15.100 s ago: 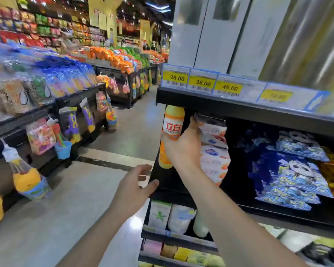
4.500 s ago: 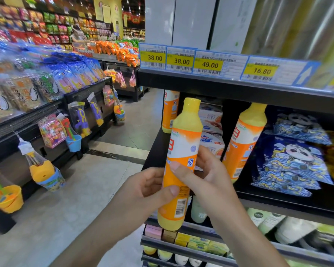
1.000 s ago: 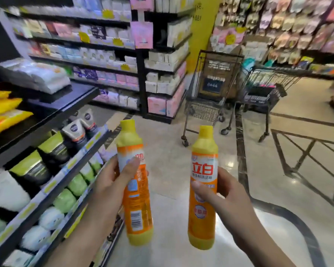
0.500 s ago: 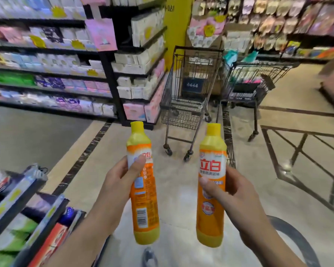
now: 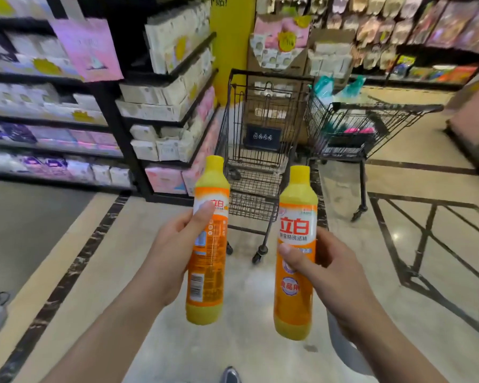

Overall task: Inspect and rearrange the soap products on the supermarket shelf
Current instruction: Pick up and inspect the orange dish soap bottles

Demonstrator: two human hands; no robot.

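Note:
I hold two orange and yellow detergent bottles upright over the aisle floor. My left hand (image 5: 169, 252) grips the left bottle (image 5: 209, 261) around its middle, its barcode side turned toward me. My right hand (image 5: 325, 275) grips the right bottle (image 5: 296, 217), whose red-lettered front label faces me, thumb across the label. The bottles stand about a hand's width apart and do not touch. The soap shelf they came from is out of view.
An empty black shopping cart (image 5: 256, 150) stands straight ahead, a second cart (image 5: 351, 128) with bags to its right. Black shelving (image 5: 161, 111) with white and pink packs fills the left. Hanging goods line the back wall. A shoe tip (image 5: 230, 375) shows at the bottom.
I have turned away from the soap shelf, which has dropped out of view on the left. The carts and the shelf end are closer. Both bottles stay gripped and upright.

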